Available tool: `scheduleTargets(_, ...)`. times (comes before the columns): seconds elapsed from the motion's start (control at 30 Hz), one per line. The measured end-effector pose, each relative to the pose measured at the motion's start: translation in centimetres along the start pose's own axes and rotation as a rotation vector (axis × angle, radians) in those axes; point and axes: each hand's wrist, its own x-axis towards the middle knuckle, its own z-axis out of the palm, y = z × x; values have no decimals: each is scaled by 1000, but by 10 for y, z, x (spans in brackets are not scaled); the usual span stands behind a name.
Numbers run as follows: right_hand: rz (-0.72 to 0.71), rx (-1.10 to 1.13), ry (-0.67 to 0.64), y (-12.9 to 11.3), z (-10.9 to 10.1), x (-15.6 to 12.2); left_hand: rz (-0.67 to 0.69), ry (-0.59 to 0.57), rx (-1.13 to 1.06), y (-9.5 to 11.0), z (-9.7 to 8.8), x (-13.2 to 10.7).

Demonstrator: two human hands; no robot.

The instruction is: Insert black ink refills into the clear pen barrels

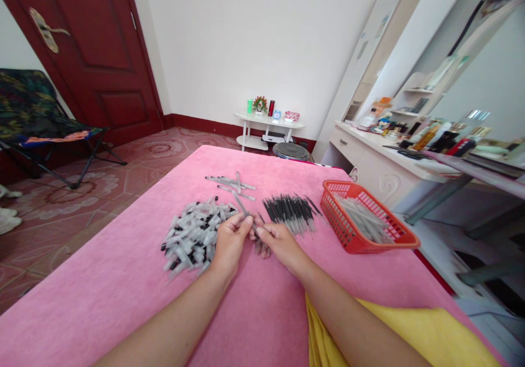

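My left hand (230,242) is closed around a translucent grey pen barrel (239,202), which slants up and left from the fingers. Touching it at the fingertips is my right hand (283,248), its thumb and fingers pinched together; what lies between them is hidden and blurred. Left of the hands spreads a heap of clear pen caps with black parts (191,236). Just beyond the right hand lie dark pen refills (289,211) in a dense row. Several pens (233,183) rest farther back, one crossing the others.
A red plastic basket (348,237) holding clear pen barrels (365,219) stands at the right of the pink-covered table (135,279). Yellow cloth (410,328) lies by my right forearm. Beyond are a dressing table (377,164), a folding chair (45,121) and a low stand (246,116).
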Motion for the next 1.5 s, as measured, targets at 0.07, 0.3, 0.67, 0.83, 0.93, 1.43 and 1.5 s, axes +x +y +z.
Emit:
scheduleTargets(0.07, -4, -2, -2, 0, 0, 0, 1, 0, -2, -1, 0, 0)
scheduleTargets(0.3, -2, 3, 0, 1, 1, 0, 10, -9, 3, -1, 0, 0)
scheduleTargets(0.67, 0, 2, 7, -1, 2, -1, 5, -8, 1, -1, 1, -1)
scheduleTargets(0.83, -4, -4, 2, 0, 2, 0, 6, -16, 12, -2, 0, 0)
scheduleTargets(0.93, -11, -3, -9, -1, 3, 0, 5, -19, 26, -4, -1, 1)
scheduleTargets(1.43, -3, -9, 3, -1, 3, -1, 1, -37, 34, -5, -1, 0)
scheduleTargets(1.5, -4, -9, 2, -1, 3, -1, 3, -38, 39, -6, -1, 1)
